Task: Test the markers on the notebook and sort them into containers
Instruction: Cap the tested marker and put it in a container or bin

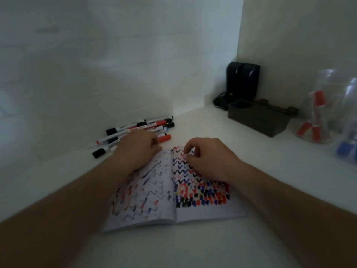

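Two hands worked over the open notebook [173, 190] in the head view. The left hand [139, 149] curled over the marker pile [135, 128], apparently closing on a red-capped marker [164, 137]; its grip was hidden. The right hand [204, 157] rested loosely curled, empty, on the page. Best to pinch one barrel cleanly, then test before the jars [326, 107].

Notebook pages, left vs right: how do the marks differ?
The left page carries sparse, faint zigzag strokes; the right page has dense, bold zigzag rows above a packed block of short dashes. The left page is marked almost to its bottom edge; the right page is blank below the block. Both show red, blue and black ink.
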`<act>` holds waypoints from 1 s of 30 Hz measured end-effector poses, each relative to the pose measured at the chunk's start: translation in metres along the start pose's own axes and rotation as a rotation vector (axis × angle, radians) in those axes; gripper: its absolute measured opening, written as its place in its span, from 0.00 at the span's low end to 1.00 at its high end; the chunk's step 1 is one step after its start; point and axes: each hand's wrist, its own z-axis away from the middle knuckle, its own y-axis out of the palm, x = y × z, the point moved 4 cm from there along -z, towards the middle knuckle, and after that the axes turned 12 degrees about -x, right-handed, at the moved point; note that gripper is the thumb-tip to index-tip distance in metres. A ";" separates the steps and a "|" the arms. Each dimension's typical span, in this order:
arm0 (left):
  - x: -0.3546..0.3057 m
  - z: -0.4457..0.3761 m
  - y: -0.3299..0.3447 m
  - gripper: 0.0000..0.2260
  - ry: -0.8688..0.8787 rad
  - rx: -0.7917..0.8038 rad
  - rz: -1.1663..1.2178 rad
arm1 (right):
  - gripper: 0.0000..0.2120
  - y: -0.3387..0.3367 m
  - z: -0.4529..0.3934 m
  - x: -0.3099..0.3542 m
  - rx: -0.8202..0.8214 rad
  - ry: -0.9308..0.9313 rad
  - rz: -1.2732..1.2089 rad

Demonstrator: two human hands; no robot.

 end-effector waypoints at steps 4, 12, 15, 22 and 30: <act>0.000 0.004 0.010 0.08 0.077 -0.092 -0.056 | 0.06 0.006 0.003 -0.007 -0.022 -0.010 -0.056; 0.013 -0.001 0.016 0.15 0.055 -0.231 -0.138 | 0.05 0.005 0.001 -0.012 -0.041 0.032 -0.129; 0.004 0.003 0.010 0.14 0.147 -0.333 -0.235 | 0.05 0.004 0.003 -0.012 -0.066 0.026 -0.160; -0.063 0.040 -0.043 0.11 0.590 -0.634 0.272 | 0.08 -0.013 0.008 -0.003 -0.149 0.087 -0.522; -0.079 0.054 -0.040 0.16 0.669 -0.330 0.555 | 0.19 -0.008 0.014 0.004 0.342 0.342 -1.318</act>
